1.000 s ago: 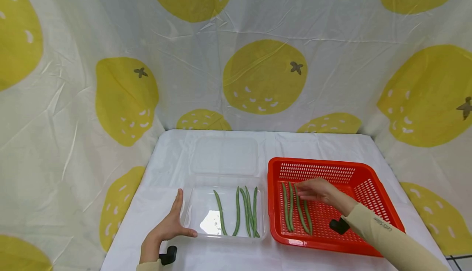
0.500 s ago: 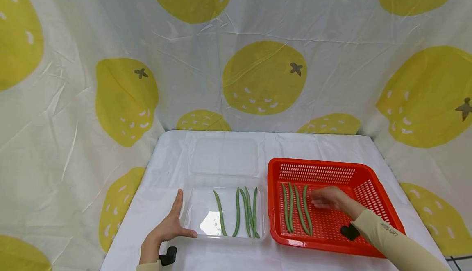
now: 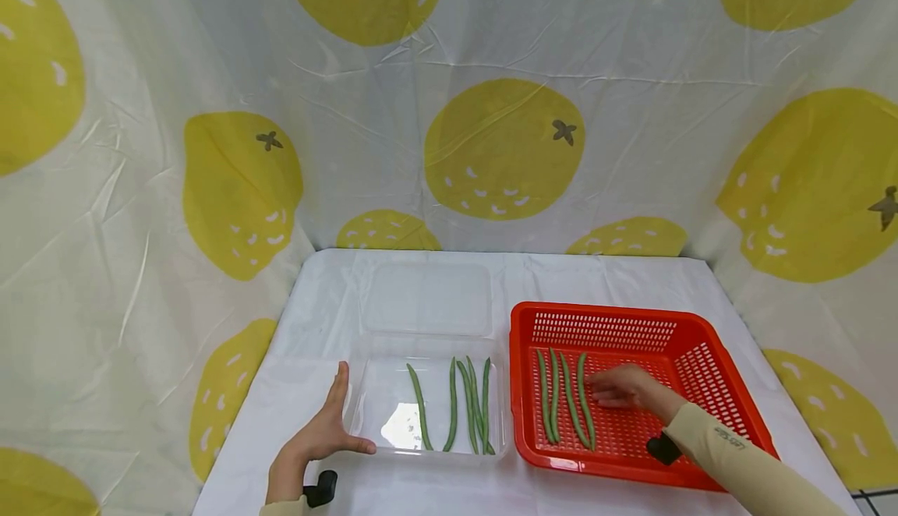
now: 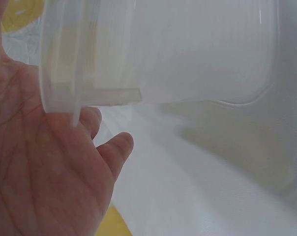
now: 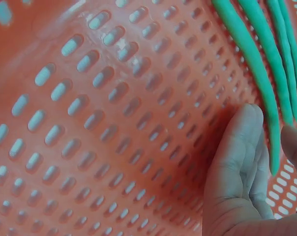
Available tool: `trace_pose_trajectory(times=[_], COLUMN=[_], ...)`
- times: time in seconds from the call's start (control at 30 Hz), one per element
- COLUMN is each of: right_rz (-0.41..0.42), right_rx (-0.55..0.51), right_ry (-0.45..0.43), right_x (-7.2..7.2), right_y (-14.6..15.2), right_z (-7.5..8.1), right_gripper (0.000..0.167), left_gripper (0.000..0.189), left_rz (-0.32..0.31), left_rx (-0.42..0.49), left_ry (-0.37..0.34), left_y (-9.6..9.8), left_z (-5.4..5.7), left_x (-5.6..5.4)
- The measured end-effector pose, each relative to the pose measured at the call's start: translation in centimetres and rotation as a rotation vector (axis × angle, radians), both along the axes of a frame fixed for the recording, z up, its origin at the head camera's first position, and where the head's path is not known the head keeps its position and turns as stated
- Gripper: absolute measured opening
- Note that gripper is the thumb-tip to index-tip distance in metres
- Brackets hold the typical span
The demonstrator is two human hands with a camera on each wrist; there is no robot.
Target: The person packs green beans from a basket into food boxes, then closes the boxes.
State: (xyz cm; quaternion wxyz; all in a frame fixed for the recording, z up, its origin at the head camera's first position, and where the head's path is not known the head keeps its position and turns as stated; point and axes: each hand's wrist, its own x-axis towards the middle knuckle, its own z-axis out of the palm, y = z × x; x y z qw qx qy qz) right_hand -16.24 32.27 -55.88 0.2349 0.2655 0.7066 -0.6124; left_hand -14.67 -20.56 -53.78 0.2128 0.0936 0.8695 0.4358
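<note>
My left hand [image 3: 319, 429] rests at the near left corner of a clear plastic container [image 3: 382, 422], thumb at its front rim and fingers straight along its side. In the left wrist view, the palm [image 4: 45, 167] is against the container's rim. Several green beans [image 3: 452, 403] lie in the container. Several more lie side by side in a red perforated basket [image 3: 631, 465]. My right hand [image 3: 620, 386] hovers low inside the basket, just right of the rightmost bean there [image 3: 585, 403]. In the right wrist view, that bean's end [image 5: 274, 164] lies between spread thumb and fingers, ungripped.
A clear flat lid [image 3: 428, 298] lies behind the container on the white tablecloth [image 3: 337, 298]. The basket's wall stands close to the container's right side. A lemon-patterned curtain [image 3: 365, 134] encloses the back and sides.
My right hand moved right, off the rightmost bean in the basket, then dipped slightly nearer and back toward it. The beans, container and left hand have stayed put.
</note>
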Motion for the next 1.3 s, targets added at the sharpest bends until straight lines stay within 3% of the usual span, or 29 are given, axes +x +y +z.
trace_pose_trajectory(times=[0.4,0.8,1.0,1.3], right_rz=[0.052,0.068,0.078,0.112], right_rx=[0.108,0.177,0.11,-0.146], right_ry=[0.075,0.088,0.087,0.115], right_x=[0.3,0.3,0.5,0.1], right_y=[-1.1,-2.2,-1.7,-0.7], right_z=[-0.5,-0.5,0.1,2.2], right_gripper=[0.027,0.023,0.024,0.024], left_gripper=[0.147,0.146,0.146,0.145], left_rz=[-0.003,-0.011,-0.008,-0.014], left_rx=[0.006,0.023,0.016,0.013], left_ry=[0.005,0.006,0.0,0.007], left_y=[-0.1,-0.2,-0.1,-0.2], left_z=[-0.1,-0.1,-0.1,0.0], left_x=[0.0,0.0,0.1,0.1])
